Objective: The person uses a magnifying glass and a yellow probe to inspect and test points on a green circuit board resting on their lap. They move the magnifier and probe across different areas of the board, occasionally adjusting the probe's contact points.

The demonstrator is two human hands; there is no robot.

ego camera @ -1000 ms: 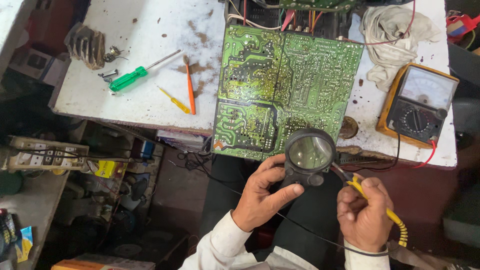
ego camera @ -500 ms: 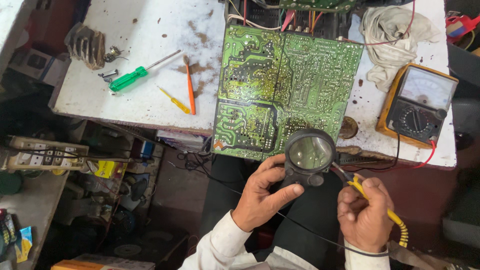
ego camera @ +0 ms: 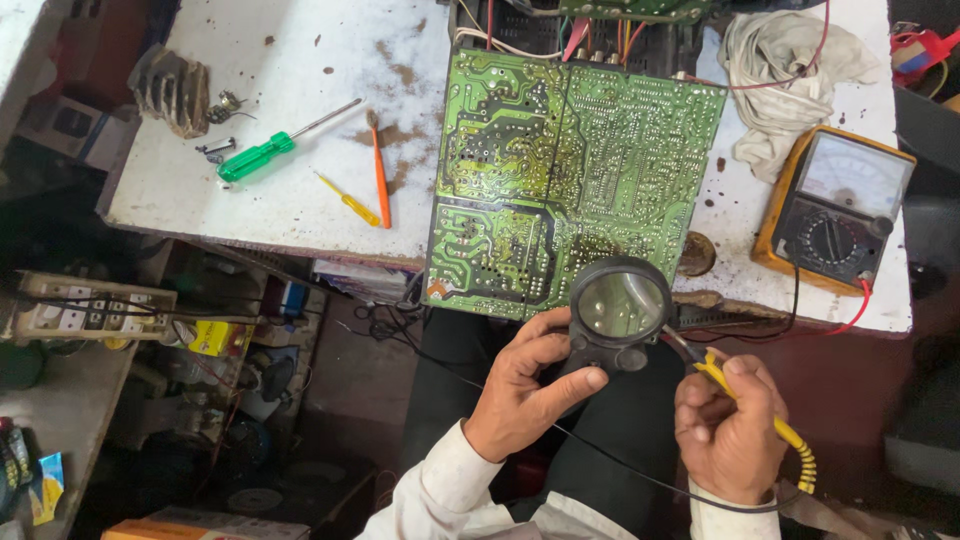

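- Black magnifier (ego camera: 618, 312) sits in the left hand (ego camera: 525, 395), fingers curled shut around its handle, lens over the near edge of the green circuit board (ego camera: 570, 180).
- The right hand (ego camera: 730, 430) is closed on a yellow-handled soldering iron (ego camera: 760, 410), tip just beside the lens.
- Since the earlier frames, both hands stay put; nothing has shifted.
- At far left, a blue-and-yellow packet (ego camera: 45, 487) lies on a low shelf; an orange box (ego camera: 165, 527) shows at the bottom edge; a yellow-cased meter (ego camera: 835, 210) rests at right.
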